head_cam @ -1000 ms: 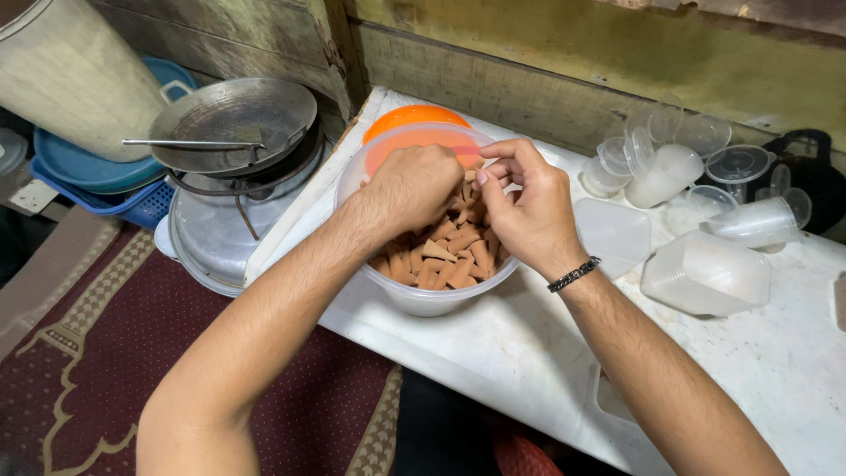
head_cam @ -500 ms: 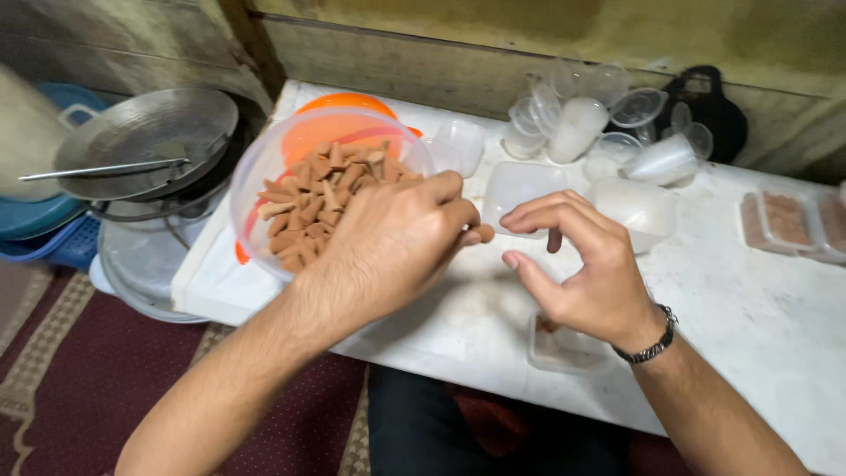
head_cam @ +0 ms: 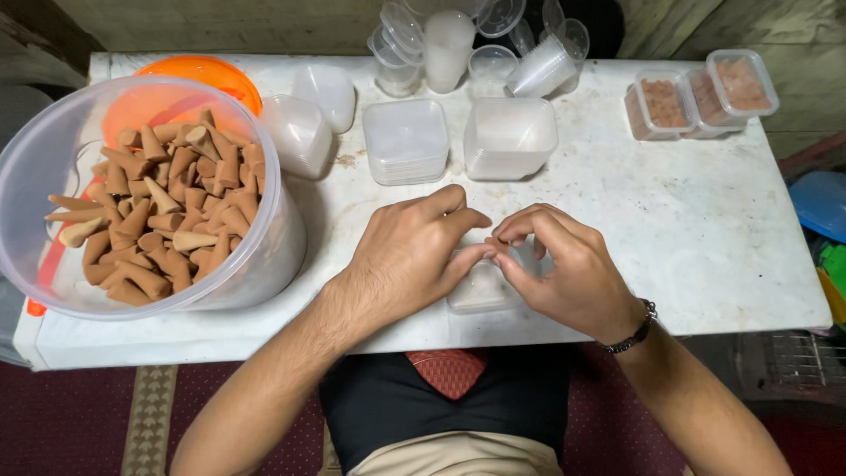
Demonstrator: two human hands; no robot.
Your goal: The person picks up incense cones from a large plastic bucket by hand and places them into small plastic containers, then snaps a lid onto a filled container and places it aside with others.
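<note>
My left hand (head_cam: 412,249) and my right hand (head_cam: 562,268) meet fingertip to fingertip over a small clear plastic box (head_cam: 480,286) at the table's near edge. A small brown cone (head_cam: 493,241) is pinched between the fingertips of both hands. To the left stands a large clear tub (head_cam: 269,234) full of brown cones (head_cam: 167,216), apart from both hands.
Stacks of clear square boxes (head_cam: 405,141) and lids (head_cam: 509,137) lie behind my hands. Clear cups (head_cam: 449,40) crowd the far edge. Two filled, lidded boxes (head_cam: 701,97) sit at the far right. An orange lid (head_cam: 203,70) lies behind the tub. The white table (head_cam: 705,229) ends near my lap.
Both hands have left the tub and come to the small box at the near edge, carrying a cone. The view has swung right, so the tub now sits at the left.
</note>
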